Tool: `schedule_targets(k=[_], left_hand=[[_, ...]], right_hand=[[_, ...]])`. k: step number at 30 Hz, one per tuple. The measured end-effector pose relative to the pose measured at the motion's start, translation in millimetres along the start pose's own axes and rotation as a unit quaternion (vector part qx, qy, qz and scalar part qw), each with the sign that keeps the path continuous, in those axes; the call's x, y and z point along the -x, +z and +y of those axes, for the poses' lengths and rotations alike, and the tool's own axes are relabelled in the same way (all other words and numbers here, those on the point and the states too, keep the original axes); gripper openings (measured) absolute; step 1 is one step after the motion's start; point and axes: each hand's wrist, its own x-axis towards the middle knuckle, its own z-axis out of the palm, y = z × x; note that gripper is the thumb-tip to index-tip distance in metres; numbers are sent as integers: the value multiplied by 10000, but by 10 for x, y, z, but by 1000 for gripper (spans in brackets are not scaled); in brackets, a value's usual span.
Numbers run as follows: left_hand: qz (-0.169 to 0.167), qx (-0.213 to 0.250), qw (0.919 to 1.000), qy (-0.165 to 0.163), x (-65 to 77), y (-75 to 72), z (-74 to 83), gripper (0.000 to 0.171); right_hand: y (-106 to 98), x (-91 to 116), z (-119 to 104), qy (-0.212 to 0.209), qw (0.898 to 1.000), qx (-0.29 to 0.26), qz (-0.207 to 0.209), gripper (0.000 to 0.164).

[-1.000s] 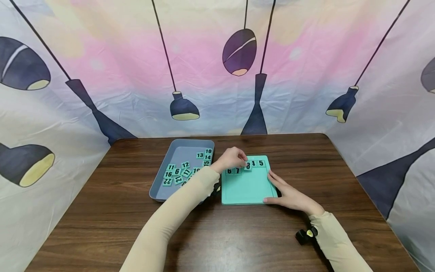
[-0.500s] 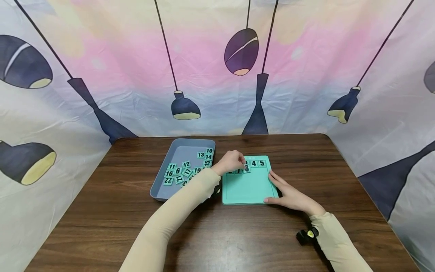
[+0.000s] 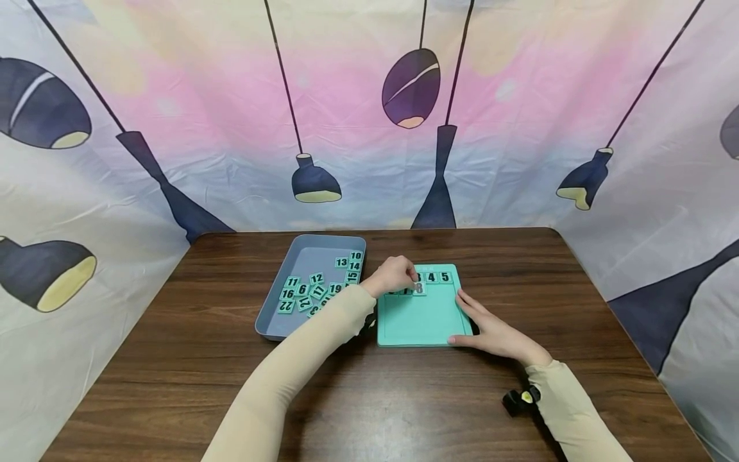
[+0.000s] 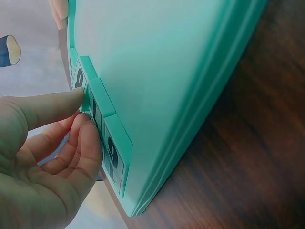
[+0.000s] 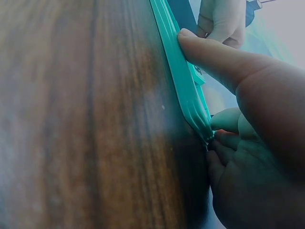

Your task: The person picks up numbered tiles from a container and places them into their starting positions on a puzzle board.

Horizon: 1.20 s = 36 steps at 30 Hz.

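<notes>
A turquoise number board (image 3: 424,321) lies on the table with number tiles along its far side. My left hand (image 3: 392,274) reaches over its far left part. Its thumb and fingers pinch the 8 tile (image 4: 86,71), which sits in the second row beside the 7 tile (image 4: 101,93) and the 6 tile (image 4: 119,143). The 4 tile (image 3: 431,278) and 5 tile (image 3: 444,277) show in the first row; tiles farther left are hidden by the left hand. My right hand (image 3: 493,330) holds the board's near right corner, thumb on the near edge and fingers along the right edge.
A grey-blue tray (image 3: 268,321) stands left of the board with several loose number tiles, among them a 13 tile (image 3: 342,262) and a 22 tile (image 3: 285,307). My left forearm crosses its near right corner. A patterned cloth (image 3: 358,128) hangs behind the wooden table (image 3: 369,410).
The 8 tile, raised and tilted at the left fingertips a second ago, has come down level beside the 7 tile. The left hand has lowered slightly; the right hand keeps its place.
</notes>
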Motion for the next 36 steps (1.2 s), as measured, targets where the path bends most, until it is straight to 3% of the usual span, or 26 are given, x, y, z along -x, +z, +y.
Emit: schedule_targets(k=[20,28,32,36], left_hand=[[-133,101,9999,10,-8,14,-59,10],[-369,31,9990,269,-4,27,-25,9],[-501,-214,9980,324,-12,23,-12,22],[-457,-491,9971,363,-8,27,-9,24]], right_hand=[[33,25,20,74,10000,12,26,103],[18,26,-1,78,10000,-10,4,103],[2,16,-11,68,10000,20,1,103],[-8,9,-26,40,10000,26,-18,102]])
